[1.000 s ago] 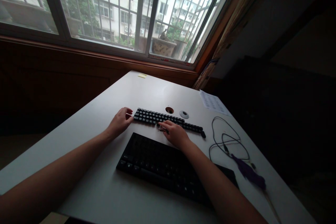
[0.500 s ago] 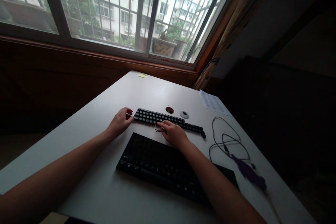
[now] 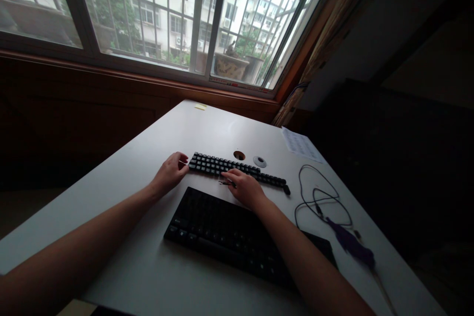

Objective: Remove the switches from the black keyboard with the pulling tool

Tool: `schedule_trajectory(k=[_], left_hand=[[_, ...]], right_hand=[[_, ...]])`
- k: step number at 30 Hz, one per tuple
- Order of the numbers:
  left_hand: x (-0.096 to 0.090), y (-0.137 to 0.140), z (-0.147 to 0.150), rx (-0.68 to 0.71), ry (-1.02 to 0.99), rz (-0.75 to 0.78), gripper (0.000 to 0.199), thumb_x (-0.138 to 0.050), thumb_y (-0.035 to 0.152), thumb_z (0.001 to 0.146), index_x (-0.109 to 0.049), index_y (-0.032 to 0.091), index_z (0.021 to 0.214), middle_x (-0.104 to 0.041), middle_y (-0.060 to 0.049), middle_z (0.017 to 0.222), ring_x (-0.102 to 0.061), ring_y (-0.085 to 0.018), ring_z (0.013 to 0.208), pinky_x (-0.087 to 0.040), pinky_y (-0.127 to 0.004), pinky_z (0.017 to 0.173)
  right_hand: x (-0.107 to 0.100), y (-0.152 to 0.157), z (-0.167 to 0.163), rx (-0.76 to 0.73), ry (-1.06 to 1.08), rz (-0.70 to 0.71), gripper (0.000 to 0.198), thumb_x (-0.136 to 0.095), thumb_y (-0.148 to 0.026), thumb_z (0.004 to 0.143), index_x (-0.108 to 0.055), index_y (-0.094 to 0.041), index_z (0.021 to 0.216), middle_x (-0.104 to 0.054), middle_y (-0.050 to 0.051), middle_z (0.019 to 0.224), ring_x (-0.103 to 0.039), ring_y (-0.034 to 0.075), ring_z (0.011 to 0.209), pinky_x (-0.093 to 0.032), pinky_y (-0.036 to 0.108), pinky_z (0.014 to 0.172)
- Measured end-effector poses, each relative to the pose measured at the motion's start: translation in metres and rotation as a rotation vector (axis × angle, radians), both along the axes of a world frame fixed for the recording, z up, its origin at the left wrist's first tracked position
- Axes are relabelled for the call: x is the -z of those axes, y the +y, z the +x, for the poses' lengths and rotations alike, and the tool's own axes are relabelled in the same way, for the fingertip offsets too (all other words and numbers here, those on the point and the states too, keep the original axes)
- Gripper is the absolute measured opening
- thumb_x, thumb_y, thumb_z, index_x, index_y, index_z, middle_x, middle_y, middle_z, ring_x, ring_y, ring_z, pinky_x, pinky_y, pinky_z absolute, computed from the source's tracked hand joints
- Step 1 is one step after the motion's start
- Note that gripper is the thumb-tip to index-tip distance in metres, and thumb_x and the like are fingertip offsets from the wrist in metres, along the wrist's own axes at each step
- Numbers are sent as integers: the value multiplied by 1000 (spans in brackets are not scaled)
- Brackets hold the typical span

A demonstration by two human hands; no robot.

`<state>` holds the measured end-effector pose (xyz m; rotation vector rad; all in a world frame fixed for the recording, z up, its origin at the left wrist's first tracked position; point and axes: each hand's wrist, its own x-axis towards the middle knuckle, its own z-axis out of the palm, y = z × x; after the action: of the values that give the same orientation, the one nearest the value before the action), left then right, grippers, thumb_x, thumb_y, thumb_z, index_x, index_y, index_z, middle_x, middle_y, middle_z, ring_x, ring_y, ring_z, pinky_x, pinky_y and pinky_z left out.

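Several rows of black keycaps [image 3: 215,163] stand side by side on the white table, with a single keycap [image 3: 287,189] angled at their right end. My left hand [image 3: 171,172] is at the left end of the rows, fingers curved, with a gap between thumb and forefinger and nothing visible in it. My right hand [image 3: 242,186] is at the front row, its fingertips touching the keycaps. From under its palm sticks a thin dark pronged tool [image 3: 224,182], which looks like a keycap puller. A black keyboard [image 3: 222,237] lies nearer, partly under my right forearm.
Behind the keycaps are a round cable hole [image 3: 239,155] and its grey cover ring [image 3: 259,161]. A looped black cable [image 3: 301,187] and a purple tied bundle [image 3: 351,244] lie at the right. Printed paper [image 3: 301,143] rests at the far right edge, a yellow note [image 3: 200,106] at the far corner.
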<state>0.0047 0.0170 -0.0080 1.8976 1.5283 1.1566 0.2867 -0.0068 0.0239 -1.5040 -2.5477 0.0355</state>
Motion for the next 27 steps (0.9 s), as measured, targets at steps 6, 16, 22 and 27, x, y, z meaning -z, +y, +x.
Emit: schedule_trajectory(k=[6, 16, 22, 27], left_hand=[[0, 0, -1, 4, 15, -2, 20, -57, 28, 82, -57, 17, 98, -64, -8, 98, -67, -21, 85, -56, -36, 77], [1, 0, 0, 16, 20, 10, 22, -58, 29, 80, -58, 17, 98, -65, -8, 97, -67, -21, 82, -56, -36, 76], [0, 0, 1, 12, 17, 11, 22, -59, 29, 79, -58, 17, 97, -65, -8, 97, -67, -21, 82, -56, -36, 76], [-1, -2, 1, 8, 25, 15, 21, -58, 28, 79, -58, 17, 97, -65, -8, 96, -67, -21, 82, -55, -36, 76]], right_hand=[[0, 0, 0, 4, 17, 6, 40, -55, -24, 90, -61, -32, 129, -62, 1, 129, -68, 20, 99, -52, 28, 86], [1, 0, 2, 13, 25, -12, 43, -58, -22, 88, -60, -33, 130, -62, 1, 128, -67, 19, 101, -52, 28, 88], [3, 1, 2, 19, 27, 10, 42, -55, -24, 90, -59, -31, 131, -64, 1, 124, -68, 20, 97, -52, 28, 85], [3, 0, 3, 7, 21, 4, 42, -55, -24, 90, -60, -31, 131, -64, 1, 124, -68, 20, 97, -52, 28, 84]])
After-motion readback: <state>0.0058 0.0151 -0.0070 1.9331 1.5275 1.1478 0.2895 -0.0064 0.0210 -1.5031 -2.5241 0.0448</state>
